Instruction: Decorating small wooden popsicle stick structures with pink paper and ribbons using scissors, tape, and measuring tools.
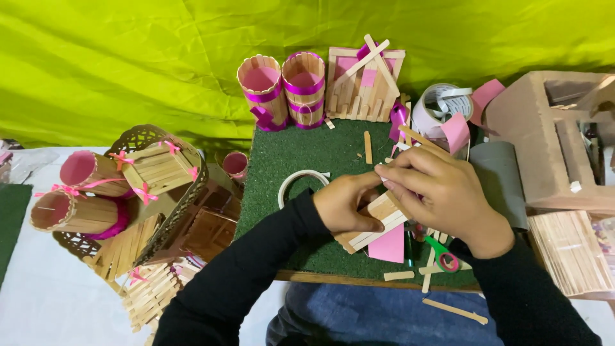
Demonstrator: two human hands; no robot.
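From the head view, my left hand sits at the centre of the frame, its grip closed around a small panel of wooden sticks that rests low on the green mat. My right hand lies just right of it, fingers curled over the top of the same panel, pinching a thin stick that slants up toward the upper right. Both grips are tight on the wood, and the two hands touch each other.

A piece of pink paper shows just below the panel, and green-handled scissors lie below my right hand. A ring of white tape lies on the mat left of my left hand. At the top centre stand two stick cups with pink bands, beside a little stick house front. A roll of tape sits at the upper right, near a cardboard box. At the left, a basket carries more stick cups. A bundle of loose sticks lies at the right edge of the worktop.
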